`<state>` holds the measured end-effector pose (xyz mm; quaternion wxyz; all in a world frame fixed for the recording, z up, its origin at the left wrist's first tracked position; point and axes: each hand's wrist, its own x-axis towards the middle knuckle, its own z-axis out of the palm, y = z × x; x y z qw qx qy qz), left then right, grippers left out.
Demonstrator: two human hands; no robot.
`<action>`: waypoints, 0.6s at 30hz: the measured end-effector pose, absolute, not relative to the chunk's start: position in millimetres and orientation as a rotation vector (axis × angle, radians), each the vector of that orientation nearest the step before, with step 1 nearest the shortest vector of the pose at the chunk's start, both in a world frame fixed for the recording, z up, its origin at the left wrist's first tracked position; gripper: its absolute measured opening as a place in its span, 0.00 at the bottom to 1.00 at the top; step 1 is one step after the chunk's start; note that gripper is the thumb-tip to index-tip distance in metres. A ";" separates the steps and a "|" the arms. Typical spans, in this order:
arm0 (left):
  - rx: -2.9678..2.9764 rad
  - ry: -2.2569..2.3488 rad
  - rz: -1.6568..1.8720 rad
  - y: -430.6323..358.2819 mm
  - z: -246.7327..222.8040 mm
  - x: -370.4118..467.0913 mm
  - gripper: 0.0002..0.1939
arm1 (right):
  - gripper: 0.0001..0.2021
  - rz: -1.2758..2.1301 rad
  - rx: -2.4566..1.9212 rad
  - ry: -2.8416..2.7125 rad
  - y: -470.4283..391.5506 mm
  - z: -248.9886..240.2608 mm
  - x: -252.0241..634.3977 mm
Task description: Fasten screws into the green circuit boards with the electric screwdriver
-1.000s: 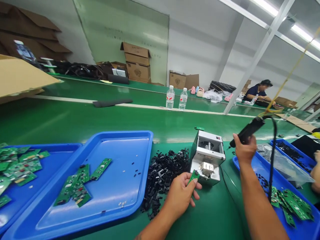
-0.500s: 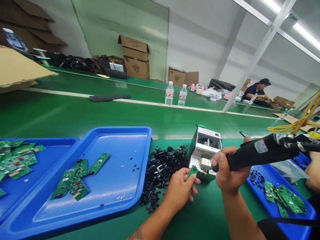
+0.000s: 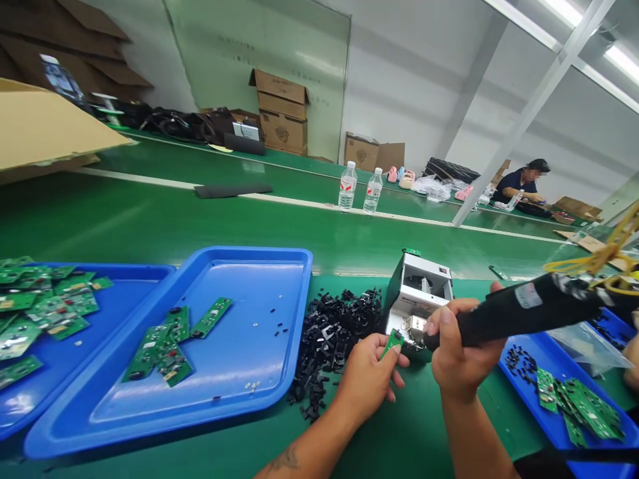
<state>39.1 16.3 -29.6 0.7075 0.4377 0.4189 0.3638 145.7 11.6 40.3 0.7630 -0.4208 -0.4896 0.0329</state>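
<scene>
My left hand (image 3: 370, 378) pinches a small green circuit board (image 3: 393, 342) between thumb and fingers, just in front of a screw feeder (image 3: 418, 293) with a white top and dark sides. My right hand (image 3: 462, 352) is wrapped round a black electric screwdriver (image 3: 524, 309), held nearly level with its tip end pointing left at the feeder's front. The tip itself is too small to make out. Left of the feeder lies a heap of small black plastic parts (image 3: 332, 339), close to my left hand.
A blue tray (image 3: 239, 392) with several circuit boards stands left, beside another blue tray (image 3: 144, 269) of boards. At right, one more blue tray (image 3: 529, 406) holds boards and black parts. Two water bottles (image 3: 347, 187) stand behind. A person (image 3: 524, 186) sits far right; a co-worker's hand shows at the right edge.
The view has shifted slightly, so the scene sits a little further right. Both hands keep their grip and stay by the feeder; the board and screwdriver have hardly moved relative to it.
</scene>
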 end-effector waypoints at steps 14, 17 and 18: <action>0.963 0.955 0.834 13.7 -29.8 42.1 0.16 | 0.34 0.153 -0.782 -1.089 19.5 40.4 134.9; 0.963 0.940 0.848 13.5 -30.1 42.6 0.17 | 0.34 0.161 -0.775 -1.131 18.5 37.5 133.3; 0.961 0.935 0.855 13.3 -30.4 42.9 0.17 | 0.34 0.164 -0.773 -1.152 17.8 36.4 132.9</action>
